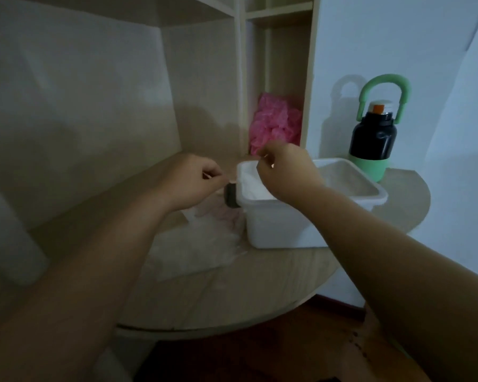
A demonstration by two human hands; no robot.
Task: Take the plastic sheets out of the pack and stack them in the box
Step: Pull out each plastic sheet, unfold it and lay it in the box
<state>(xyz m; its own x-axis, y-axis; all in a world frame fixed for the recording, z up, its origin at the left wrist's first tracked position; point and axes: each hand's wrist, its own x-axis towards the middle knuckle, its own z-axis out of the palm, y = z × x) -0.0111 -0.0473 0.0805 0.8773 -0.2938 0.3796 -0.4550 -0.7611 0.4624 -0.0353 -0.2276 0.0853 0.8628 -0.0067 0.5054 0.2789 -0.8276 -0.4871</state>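
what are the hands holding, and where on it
Left hand and right hand each pinch what seems a clear plastic sheet by its top edge; it barely shows.

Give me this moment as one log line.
stage: stacking | left hand: pinches sheet | right hand: pinches same sheet above left end of box | pack: on table, left of box | sheet faint

You're looking at a white box (282, 227), pink crumpled plastic (275, 122), a black-and-green bottle (373, 139), and a pale wood-grain table (232, 293).
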